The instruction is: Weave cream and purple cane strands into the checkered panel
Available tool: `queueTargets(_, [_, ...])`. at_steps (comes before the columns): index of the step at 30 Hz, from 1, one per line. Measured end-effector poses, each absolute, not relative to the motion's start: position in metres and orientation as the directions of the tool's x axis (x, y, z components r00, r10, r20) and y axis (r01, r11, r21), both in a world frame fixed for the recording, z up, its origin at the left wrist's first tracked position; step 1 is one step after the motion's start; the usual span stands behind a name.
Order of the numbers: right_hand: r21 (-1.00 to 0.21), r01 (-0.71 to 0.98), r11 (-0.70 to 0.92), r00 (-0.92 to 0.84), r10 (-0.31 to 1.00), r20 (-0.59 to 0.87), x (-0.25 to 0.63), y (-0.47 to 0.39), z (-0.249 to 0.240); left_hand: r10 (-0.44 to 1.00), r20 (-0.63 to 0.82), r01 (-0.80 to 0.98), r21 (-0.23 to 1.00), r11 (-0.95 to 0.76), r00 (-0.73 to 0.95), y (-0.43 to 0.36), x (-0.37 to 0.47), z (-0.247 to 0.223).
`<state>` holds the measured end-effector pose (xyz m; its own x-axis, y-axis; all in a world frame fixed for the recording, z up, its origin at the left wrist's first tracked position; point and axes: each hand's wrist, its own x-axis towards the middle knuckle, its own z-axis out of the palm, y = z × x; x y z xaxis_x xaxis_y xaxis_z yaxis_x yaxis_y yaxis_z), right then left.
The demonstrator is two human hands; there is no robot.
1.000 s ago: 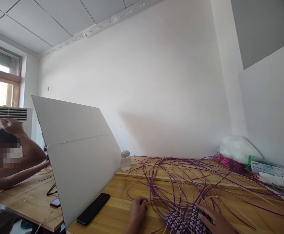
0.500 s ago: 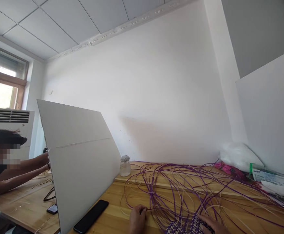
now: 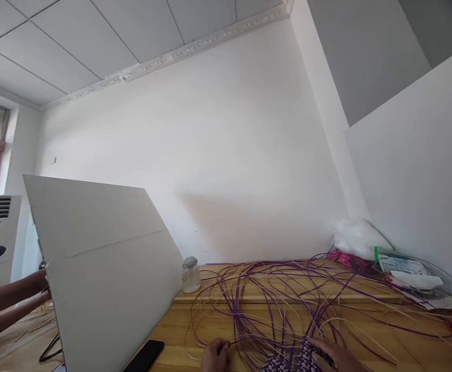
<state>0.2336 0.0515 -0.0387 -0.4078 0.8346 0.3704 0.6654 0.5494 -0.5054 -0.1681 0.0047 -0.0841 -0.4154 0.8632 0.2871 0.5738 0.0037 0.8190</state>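
Note:
A purple-and-cream woven piece (image 3: 276,363) lies at the bottom edge of the head view, partly cut off. Long purple and natural strands (image 3: 245,289) fan out from it across the table. My left hand (image 3: 215,355) is closed in a pinch on one thin strand, left of the weave. My right hand (image 3: 336,355) grips the weave's right side, thumb and fingers bent over it. Something dark shows under that palm; I cannot make out what it is.
A black phone (image 3: 145,356) lies left of my hands beside a white partition board (image 3: 105,258). A lidded glass jar (image 3: 191,275) stands near the wall. Plastic bags (image 3: 360,238) and packets (image 3: 402,266) sit at the right. Beyond the board, a co-worker's arms (image 3: 12,299) reach in.
The view has turned right and tilted slightly, so the board, jar and co-worker sit further left. Both hands keep nearly the same position on the strand and the weave.

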Motion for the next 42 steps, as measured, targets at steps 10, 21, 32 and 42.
queueTargets(10, [-0.521,0.657,0.545,-0.410,0.838,0.361,0.235,0.039,-0.029,0.877,0.274,0.578,0.816,0.006,-0.396,-0.012,-0.163,-0.072])
queueTargets(21, [-0.444,0.681,0.582,-0.435,0.809,0.395,0.231,0.025,-0.013,0.881,0.232,0.620,0.780,0.085,-0.413,-0.037,-0.157,-0.043])
queueTargets(32, [-0.444,0.681,0.583,-0.452,0.811,0.372,0.229,0.029,-0.015,0.880,0.182,0.601,0.787,0.137,-0.439,-0.040,-0.157,-0.046])
queueTargets(42, [-0.405,0.686,0.604,-0.465,0.793,0.394,0.230,0.028,-0.013,0.875,0.198,0.595,0.795,0.120,-0.441,-0.042,-0.153,-0.040])
